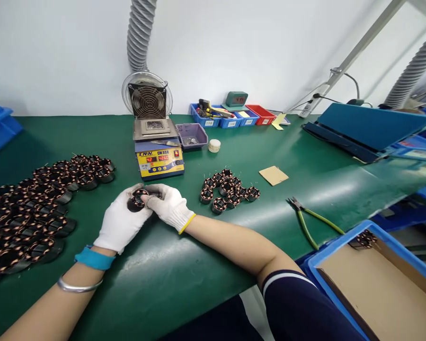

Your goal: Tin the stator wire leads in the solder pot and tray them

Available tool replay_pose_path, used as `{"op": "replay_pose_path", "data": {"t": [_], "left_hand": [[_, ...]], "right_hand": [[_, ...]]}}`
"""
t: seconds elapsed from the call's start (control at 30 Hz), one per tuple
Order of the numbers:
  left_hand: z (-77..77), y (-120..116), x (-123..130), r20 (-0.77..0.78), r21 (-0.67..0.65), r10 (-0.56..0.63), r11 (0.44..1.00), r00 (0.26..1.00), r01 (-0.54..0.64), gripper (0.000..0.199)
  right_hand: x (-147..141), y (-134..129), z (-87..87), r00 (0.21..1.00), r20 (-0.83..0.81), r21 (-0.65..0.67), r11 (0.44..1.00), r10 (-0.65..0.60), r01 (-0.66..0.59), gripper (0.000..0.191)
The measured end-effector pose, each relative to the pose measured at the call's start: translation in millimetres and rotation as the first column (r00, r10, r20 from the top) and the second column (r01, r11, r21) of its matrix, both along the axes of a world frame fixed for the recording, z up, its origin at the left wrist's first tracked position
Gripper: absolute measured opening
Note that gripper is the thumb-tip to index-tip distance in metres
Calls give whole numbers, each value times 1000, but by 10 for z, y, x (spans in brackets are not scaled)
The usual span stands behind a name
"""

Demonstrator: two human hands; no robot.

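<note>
My gloved left hand (pixel 122 220) is closed around a copper-wound motor stator (pixel 137 201), just in front of the solder pot (pixel 159 154). From the other side my gloved right hand (pixel 170 204) pinches at the stator's rim with thumb and fingers; the fingertips partly cover it. A large group of similar stators (pixel 39 208) covers the table's left side. To the right of my hands stands a smaller cluster of stators (pixel 227 188), some with thin wire ends sticking up.
Green-handled cutters (pixel 307 220) lie open on the green table, near a blue crate (pixel 326 284) at the right edge. A cardboard square (pixel 273 175), a purple tray (pixel 191 136) and a white round container (pixel 214 145) lie farther back. Behind them are small blue bins (pixel 208 121).
</note>
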State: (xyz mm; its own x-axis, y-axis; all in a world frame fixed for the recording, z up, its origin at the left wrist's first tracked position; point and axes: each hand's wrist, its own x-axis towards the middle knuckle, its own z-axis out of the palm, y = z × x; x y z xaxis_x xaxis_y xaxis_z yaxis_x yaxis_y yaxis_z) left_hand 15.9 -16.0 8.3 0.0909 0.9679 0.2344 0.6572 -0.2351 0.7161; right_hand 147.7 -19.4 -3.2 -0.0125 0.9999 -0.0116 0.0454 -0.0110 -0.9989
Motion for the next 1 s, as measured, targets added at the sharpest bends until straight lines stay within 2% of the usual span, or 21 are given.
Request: {"op": "replay_pose_path", "data": {"t": [0.1,0.2,0.27,0.33,0.37,0.43,0.47,0.5,0.53,0.57,0.63,0.7,0.77,0.87,0.93,1.0], "left_hand": [[1,-7,15,97,-95,-6,995,995,15,59],[4,5,5,23,-84,30,996,999,-28,58],[28,21,-31,-41,-76,46,996,998,-49,47],[79,39,-101,-30,-157,-7,988,1000,2,30],[114,47,-148,22,-240,-53,969,998,56,24],[191,62,-255,206,-429,-134,878,969,213,21],[229,66,-307,330,-473,-145,830,933,296,20],[261,67,-351,452,-469,-127,809,883,356,19],[286,67,-385,553,-434,-91,817,828,380,19],[300,64,-406,628,-383,-45,851,777,358,21],[291,58,-404,694,-303,53,926,718,224,31],[237,47,-355,652,-283,82,949,754,142,45],[169,26,-276,531,-252,-9,953,847,169,52],[118,-22,-166,333,-222,-117,955,936,198,42],[139,-46,-146,327,-214,-89,963,941,165,33],[187,-50,-180,430,-178,0,980,903,85,24]], "right_hand": [[-25,-1,-29,998,43,15,999,-43,43,41],[-11,12,-57,982,162,83,993,-99,86,45],[13,13,-59,971,210,124,989,-111,86,47],[35,6,-44,968,223,138,987,-111,81,47],[42,2,-31,969,220,129,988,-110,83,46],[47,-2,-8,975,190,92,991,-114,98,45],[45,-1,-1,979,165,73,991,-122,111,44],[42,1,0,982,136,58,991,-129,122,43],[39,6,-5,985,107,49,990,-135,131,42],[37,10,-17,987,80,46,990,-138,135,41],[36,18,-52,990,41,54,990,-133,130,40],[42,16,-83,993,16,82,990,-115,113,40],[53,1,-93,996,-2,112,989,-95,94,42],[68,-34,-70,997,-3,130,989,-74,73,42],[69,-47,-52,998,2,133,989,-67,66,42],[62,-49,-48,998,3,137,988,-69,68,43]]}}
